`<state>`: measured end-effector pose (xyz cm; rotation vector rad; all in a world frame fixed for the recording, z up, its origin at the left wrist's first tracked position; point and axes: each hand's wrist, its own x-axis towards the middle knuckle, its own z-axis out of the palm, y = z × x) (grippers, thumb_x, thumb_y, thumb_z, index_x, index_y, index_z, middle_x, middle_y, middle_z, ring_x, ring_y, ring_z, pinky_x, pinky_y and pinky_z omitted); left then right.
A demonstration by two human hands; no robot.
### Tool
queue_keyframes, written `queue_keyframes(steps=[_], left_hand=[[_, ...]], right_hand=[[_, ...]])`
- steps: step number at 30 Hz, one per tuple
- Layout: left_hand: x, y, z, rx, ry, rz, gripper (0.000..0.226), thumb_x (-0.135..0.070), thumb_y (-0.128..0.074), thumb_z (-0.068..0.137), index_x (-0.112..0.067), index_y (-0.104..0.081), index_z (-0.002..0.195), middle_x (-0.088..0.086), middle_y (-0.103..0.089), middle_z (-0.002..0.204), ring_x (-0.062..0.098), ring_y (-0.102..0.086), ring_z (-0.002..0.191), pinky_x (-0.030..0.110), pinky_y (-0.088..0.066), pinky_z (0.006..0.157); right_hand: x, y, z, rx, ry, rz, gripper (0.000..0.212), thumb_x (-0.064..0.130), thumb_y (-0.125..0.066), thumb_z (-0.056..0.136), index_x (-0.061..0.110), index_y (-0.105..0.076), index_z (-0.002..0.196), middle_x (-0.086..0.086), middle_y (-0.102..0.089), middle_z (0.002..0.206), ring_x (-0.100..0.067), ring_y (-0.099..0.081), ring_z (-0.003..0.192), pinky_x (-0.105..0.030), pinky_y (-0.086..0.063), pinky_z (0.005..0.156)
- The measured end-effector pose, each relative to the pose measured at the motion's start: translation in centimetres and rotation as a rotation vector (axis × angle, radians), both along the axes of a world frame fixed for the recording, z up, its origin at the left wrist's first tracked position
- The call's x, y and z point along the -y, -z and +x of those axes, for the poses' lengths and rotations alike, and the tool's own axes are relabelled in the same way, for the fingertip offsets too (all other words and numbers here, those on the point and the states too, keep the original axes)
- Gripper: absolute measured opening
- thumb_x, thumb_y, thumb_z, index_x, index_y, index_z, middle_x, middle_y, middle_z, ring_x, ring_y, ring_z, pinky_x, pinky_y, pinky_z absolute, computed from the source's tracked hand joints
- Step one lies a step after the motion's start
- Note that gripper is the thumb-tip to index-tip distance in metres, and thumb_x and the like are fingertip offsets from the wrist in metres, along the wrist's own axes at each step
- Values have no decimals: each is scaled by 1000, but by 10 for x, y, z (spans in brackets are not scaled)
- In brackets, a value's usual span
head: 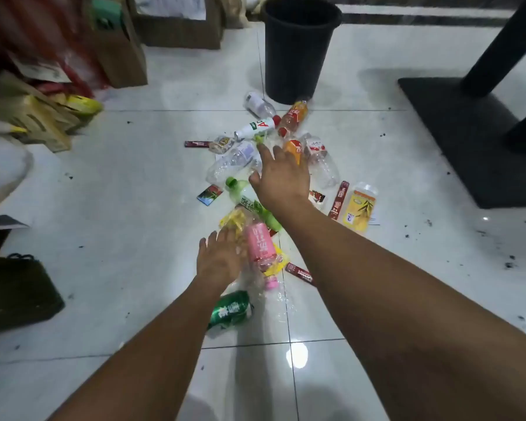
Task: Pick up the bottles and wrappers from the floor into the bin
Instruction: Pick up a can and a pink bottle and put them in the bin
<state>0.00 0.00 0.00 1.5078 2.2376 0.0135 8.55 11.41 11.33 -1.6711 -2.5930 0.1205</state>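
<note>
Though it lies flat, the white bottle (pixel 255 126) (red-capped) reads "AD".

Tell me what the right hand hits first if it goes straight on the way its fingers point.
Probably the green cap just beyond the right hand, then the white bottle behind it. The hand's height above the floor is unclear, so it might pass over both.
</note>
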Motion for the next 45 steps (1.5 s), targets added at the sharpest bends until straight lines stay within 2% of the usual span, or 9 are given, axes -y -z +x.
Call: queue_keyframes(steps=[7, 11, 15, 19, 21, 25, 33, 39, 45], left_hand=[[59, 54, 14, -103, 129, -16, 73, -66, -34, 88, -19, -26, 145, 0, -36, 146, 23, -34, 131, 38, -24, 111], [68, 69, 15, -75, 229, -145, 87, -74, -53, 71, -23, -32, 139, -1, -40, 136, 22, -38, 124, 41, -32, 100], [65, 77, 11, -98, 303, -229, 97, -58, -73, 64, -25, -24, 141, 1, -34, 137, 25, -40, 122, 43, -37, 94], [64, 81, 12, -64, 277, -207, 95, -33, -71, 75, -27, -10, 146, 5, -15, 148, 29, -43, 119, 43, -43, 91], [60, 78, 13, -45, 261, -149, 106, -30, -71, 74, -29, 3, 149, 4, -5, 152, 31, -41, 119, 43, -45, 90], [45, 62, 6, -39, 255, 52, 114, -39, -73, 74, -31, 14, 148, 6, -6, 150, 32, -38, 120, 44, -44, 90], [-15, -16, -28, -139, 205, 226, 86, -37, -73, 70, -13, -28, 140, 9, -40, 131, 29, -34, 119, 46, -37, 92], [-52, -67, -42, -150, 163, 315, 78, -30, -74, 70, -8, -33, 132, 15, -41, 125, 36, -45, 111, 46, -43, 82], [-59, -67, -50, -157, 141, 314, 84, -33, -74, 71, -9, -28, 137, 15, -38, 131, 34, -43, 116, 45, -43, 82]], right_hand=[[26, 48, 6, 76, -18, -18, 58, 38, -33, 98, 22, -17, 151, -9, -32, 151, -30, -31, 137, -48, -10, 115], [28, 56, 11, 76, -19, 7, 55, 36, -35, 97, 20, -24, 149, -9, -36, 148, -29, -35, 135, -46, -14, 114], [26, 62, 19, 83, -6, 23, 52, 37, -36, 97, 19, -32, 145, -9, -41, 144, -27, -38, 132, -46, -16, 113], [29, 69, 25, 78, 8, 10, 48, 35, -37, 97, 18, -36, 142, -9, -43, 141, -27, -38, 132, -45, -15, 113], [31, 73, 26, 79, 8, 7, 49, 34, -37, 97, 17, -35, 142, -10, -41, 143, -28, -38, 132, -45, -15, 113], [32, 77, 33, 80, 18, 14, 51, 33, -38, 96, 17, -32, 144, -9, -41, 142, -29, -39, 131, -45, -17, 112], [30, 69, 32, 155, 0, 7, 53, 35, -37, 96, 15, -31, 145, -12, -40, 145, -30, -38, 133, -46, -19, 112], [36, 75, 27, 151, 21, -37, 50, 35, -35, 97, 13, -35, 142, -14, -42, 143, -31, -39, 131, -46, -20, 111], [49, 110, 16, 142, 37, -145, 48, 36, -33, 98, 12, -38, 139, -13, -46, 138, -29, -41, 128, -44, -23, 109]])
